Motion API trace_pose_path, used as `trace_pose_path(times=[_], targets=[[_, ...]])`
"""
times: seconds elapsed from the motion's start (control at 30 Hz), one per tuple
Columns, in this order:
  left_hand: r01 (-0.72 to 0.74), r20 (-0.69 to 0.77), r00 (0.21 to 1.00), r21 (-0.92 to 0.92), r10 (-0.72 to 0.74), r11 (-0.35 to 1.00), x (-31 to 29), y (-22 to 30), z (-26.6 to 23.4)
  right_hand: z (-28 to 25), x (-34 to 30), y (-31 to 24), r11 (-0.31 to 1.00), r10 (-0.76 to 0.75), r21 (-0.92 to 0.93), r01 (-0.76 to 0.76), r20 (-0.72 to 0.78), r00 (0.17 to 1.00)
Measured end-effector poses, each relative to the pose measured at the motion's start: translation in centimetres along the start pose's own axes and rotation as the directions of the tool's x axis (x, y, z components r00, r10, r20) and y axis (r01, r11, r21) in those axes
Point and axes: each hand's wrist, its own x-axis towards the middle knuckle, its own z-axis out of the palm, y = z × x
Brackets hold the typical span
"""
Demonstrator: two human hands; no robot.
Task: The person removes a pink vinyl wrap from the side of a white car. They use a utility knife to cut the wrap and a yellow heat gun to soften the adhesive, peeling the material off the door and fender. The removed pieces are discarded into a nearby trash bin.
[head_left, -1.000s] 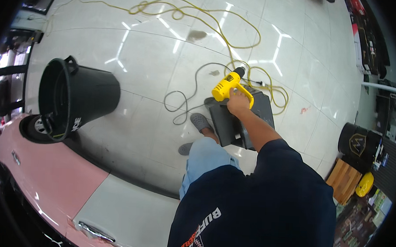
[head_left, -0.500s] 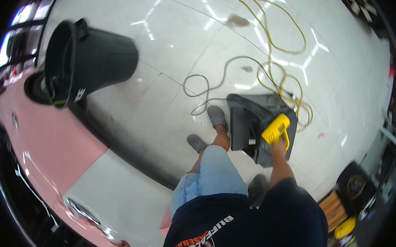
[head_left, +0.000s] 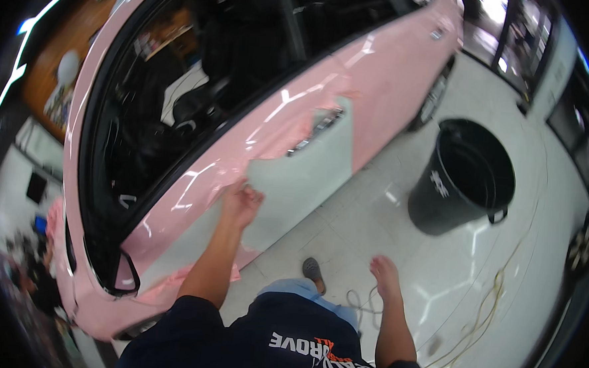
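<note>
The pink car door (head_left: 392, 99) has a pale, bare panel (head_left: 301, 184) in its middle, bordered by pink film (head_left: 204, 186) with ragged edges. My left hand (head_left: 242, 204) is closed in a pinch at the edge of that film, against the door. A chrome door handle (head_left: 317, 133) sits at the top of the pale panel, with crumpled film around it. Away from the car, over the floor, my right hand (head_left: 386, 277) hangs open, fingers loosely stretched and nothing visible in it.
A large black trash bin (head_left: 427, 201) stands on the glossy tiled floor to the right of the car. Yellow cord (head_left: 488, 307) trails along the floor at the right. Toward the lower left is the car's side mirror (head_left: 126, 273).
I have turned toward the car door. My right hand has let go of the yellow heat gun, now out of view. My left hand is at the film's edge on the door.
</note>
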Motion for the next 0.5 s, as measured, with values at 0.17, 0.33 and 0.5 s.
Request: trace_pose_path(times=[0.17,0.33,0.5], targets=[[0.041,0.084,0.996,-0.170,-0.027,0.985,0.1,0.9,0.6,30.7,5.8,-8.5,0.983,0.181,-0.133,-0.127,0.595,0.783],[-0.018,0.131,0.991,-0.103,0.032,0.994,0.2,0.1,1.1,40.8,10.9,-5.5,0.840,0.336,-0.053,-0.539,0.831,0.442],[-0.157,-0.209,0.962,0.093,0.174,0.983,-0.8,0.6,-0.1,44.5,5.8,-6.5,0.903,0.365,-0.025,-0.429,0.571,0.735]])
